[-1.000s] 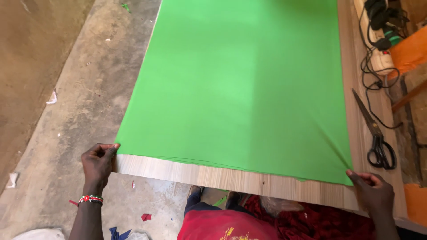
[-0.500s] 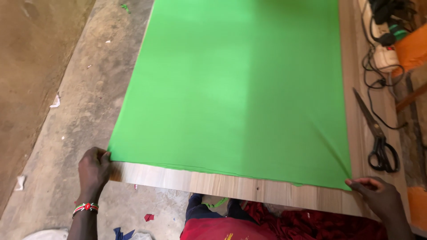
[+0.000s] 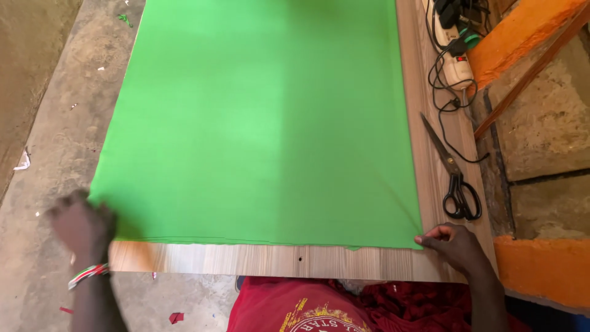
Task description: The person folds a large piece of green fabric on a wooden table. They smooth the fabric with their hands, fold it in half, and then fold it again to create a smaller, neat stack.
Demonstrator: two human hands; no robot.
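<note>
Head view: my right hand (image 3: 456,246) has fingers pinched on the cloth (image 3: 264,123) near corner; left hand (image 3: 81,224) blurs at the opposite corner, grip unclear; cloth runs lengthwise away

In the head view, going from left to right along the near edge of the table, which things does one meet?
Left hand at the cloth's near left corner → green cloth → right hand at its near right corner → black-handled scissors on the wooden table.
</note>
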